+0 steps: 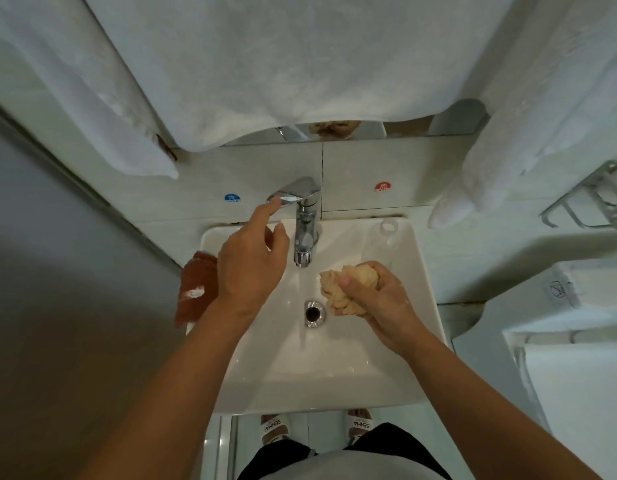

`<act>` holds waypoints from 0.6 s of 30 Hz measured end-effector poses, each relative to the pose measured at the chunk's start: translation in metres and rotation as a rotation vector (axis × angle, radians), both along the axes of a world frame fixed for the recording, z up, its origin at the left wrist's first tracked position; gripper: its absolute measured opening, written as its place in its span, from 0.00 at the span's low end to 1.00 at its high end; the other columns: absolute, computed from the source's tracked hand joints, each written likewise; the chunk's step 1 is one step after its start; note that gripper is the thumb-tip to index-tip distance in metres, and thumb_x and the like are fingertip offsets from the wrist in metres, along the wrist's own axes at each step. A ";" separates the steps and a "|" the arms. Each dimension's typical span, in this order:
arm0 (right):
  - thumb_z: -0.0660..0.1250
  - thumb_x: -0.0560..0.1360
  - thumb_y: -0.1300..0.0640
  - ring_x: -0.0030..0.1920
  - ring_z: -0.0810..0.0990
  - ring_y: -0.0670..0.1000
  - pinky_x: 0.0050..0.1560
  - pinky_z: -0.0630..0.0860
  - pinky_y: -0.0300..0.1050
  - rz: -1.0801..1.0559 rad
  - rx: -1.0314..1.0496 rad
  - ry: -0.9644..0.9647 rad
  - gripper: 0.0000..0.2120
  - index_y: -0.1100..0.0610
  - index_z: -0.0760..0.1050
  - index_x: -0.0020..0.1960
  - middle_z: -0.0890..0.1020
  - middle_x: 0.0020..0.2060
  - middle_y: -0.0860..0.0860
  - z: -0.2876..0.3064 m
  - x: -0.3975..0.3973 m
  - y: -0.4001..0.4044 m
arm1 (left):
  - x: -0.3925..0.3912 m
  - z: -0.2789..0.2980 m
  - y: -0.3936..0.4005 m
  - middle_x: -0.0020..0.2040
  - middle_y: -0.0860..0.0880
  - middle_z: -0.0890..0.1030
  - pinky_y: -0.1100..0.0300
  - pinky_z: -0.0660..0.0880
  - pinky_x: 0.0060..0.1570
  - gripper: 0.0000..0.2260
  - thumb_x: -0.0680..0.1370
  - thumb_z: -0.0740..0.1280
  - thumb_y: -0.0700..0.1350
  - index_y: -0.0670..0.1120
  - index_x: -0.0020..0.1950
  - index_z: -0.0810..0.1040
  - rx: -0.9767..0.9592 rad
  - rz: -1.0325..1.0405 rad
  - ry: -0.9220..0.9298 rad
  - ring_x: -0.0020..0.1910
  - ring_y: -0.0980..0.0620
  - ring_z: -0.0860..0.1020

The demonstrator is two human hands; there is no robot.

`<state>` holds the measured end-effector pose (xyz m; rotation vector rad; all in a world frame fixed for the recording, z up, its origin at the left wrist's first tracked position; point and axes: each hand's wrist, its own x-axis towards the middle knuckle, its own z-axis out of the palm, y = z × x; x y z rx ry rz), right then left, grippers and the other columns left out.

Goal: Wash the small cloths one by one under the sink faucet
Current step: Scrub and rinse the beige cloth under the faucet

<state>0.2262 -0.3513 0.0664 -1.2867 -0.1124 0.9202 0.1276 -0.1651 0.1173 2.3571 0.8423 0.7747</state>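
A white sink (334,382) fills the middle, with a chrome faucet (305,237) at its back and a drain (314,313) below the spout. My right hand (379,306) grips a crumpled beige cloth (341,289) over the basin, right of the spout. My left hand (251,261) reaches up, its index fingertip touching the end of the faucet lever (293,194). A rust-brown cloth (196,285) hangs over the sink's left rim, partly hidden by my left hand. No water stream is visible.
White towels (265,64) hang above the faucet and at the right (525,133). A clear bottle (383,240) stands on the sink's back right corner. A metal rack (594,199) is at the far right. A wall stands close on the left.
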 end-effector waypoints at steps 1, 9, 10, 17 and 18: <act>0.78 0.68 0.57 0.48 0.84 0.61 0.52 0.82 0.63 0.012 0.006 -0.011 0.22 0.63 0.74 0.57 0.83 0.47 0.61 0.000 0.000 0.000 | -0.002 -0.002 0.001 0.35 0.50 0.79 0.52 0.76 0.36 0.18 0.82 0.64 0.45 0.54 0.72 0.74 -0.033 0.019 0.006 0.30 0.51 0.76; 0.62 0.82 0.64 0.49 0.83 0.57 0.48 0.81 0.51 0.088 0.131 -0.041 0.06 0.65 0.74 0.58 0.82 0.48 0.59 0.013 -0.010 0.010 | -0.027 -0.020 -0.051 0.47 0.53 0.81 0.58 0.80 0.35 0.14 0.84 0.60 0.56 0.55 0.69 0.72 -0.493 -0.065 0.020 0.37 0.57 0.80; 0.64 0.81 0.62 0.50 0.83 0.57 0.49 0.81 0.52 0.106 0.133 -0.073 0.08 0.65 0.75 0.59 0.82 0.50 0.60 0.016 -0.012 0.010 | -0.028 -0.024 -0.058 0.50 0.51 0.82 0.56 0.82 0.35 0.15 0.84 0.59 0.59 0.56 0.68 0.72 -0.613 -0.092 0.056 0.40 0.57 0.82; 0.61 0.83 0.45 0.53 0.84 0.54 0.44 0.84 0.50 0.331 -0.118 -0.356 0.16 0.38 0.72 0.70 0.80 0.59 0.50 0.015 -0.025 0.009 | -0.038 -0.032 -0.067 0.57 0.42 0.81 0.50 0.84 0.42 0.08 0.84 0.63 0.43 0.50 0.63 0.75 -1.126 -0.014 -0.226 0.49 0.46 0.85; 0.59 0.84 0.44 0.53 0.84 0.55 0.42 0.83 0.48 0.354 -0.136 -0.325 0.16 0.36 0.70 0.71 0.79 0.58 0.50 0.015 -0.026 0.009 | -0.040 -0.034 -0.067 0.58 0.40 0.80 0.47 0.84 0.47 0.09 0.84 0.63 0.39 0.48 0.63 0.75 -1.173 -0.028 -0.241 0.51 0.44 0.85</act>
